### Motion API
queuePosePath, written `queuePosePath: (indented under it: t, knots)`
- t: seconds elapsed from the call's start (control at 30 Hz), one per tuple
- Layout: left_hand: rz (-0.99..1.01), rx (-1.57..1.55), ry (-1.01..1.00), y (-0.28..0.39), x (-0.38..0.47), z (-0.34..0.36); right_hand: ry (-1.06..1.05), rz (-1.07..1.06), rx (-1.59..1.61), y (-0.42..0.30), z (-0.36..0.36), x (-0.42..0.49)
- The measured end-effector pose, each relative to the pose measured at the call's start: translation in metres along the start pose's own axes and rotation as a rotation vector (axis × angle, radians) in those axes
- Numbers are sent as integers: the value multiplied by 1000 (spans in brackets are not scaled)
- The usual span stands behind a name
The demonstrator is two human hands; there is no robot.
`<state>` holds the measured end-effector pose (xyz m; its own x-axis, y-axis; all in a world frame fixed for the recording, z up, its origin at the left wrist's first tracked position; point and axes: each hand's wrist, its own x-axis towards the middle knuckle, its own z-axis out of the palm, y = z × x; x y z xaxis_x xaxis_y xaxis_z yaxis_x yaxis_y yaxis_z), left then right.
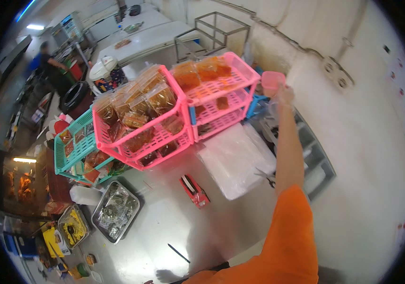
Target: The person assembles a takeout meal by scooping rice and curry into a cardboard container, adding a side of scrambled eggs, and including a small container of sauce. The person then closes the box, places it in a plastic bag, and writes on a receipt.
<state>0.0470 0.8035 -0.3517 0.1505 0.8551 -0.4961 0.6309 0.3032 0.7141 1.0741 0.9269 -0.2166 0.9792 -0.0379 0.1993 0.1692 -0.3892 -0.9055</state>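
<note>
My right hand (286, 95) is stretched out to the far right, its fingers at the edge of a small pink plastic container (272, 82) that it appears to grip. Just below it is a clear plastic item, partly hidden by the hand. Under the forearm lies a grey divided tray (316, 159). Scissors (269, 178) rest beside a stack of clear plastic bags (236, 159). Of my left hand (148, 282), only a fingertip shows at the bottom edge. A black stick-like item (179, 253) and a red tape dispenser (195, 191) lie on the metal table.
Pink tiered baskets (142, 136) hold bagged food, as do green baskets (76, 156). A steel tray (115, 211) of small wrapped packets and a container of yellow food (73, 227) stand left. Another person (50, 67) is in the background. A wall (358, 142) bounds the right.
</note>
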Motion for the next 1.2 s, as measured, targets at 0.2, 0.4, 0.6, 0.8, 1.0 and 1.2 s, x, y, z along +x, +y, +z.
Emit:
queuePosePath:
  t: [0.2,0.4,0.6,0.8,1.0,1.2]
  knots:
    - [-334,354,16,-23,-36,-10,-112,-298,-696,-6,61,96]
    - [-356,242,205,-1,-46,41,-244,-834,-697,-11,116,60]
    - [-258,13,123,107,15,30,-572,-966,-62,-7,35,-282]
    - [538,142,243,175,18,13,-2320,-109,-101,-23,-101,-690]
    - [223,253,-93,12,-42,-119,-2836,657,66,-116,-126,-871]
    - [90,-221,242,-127,-68,-242,-2966,615,-173,-141,-104,-1053]
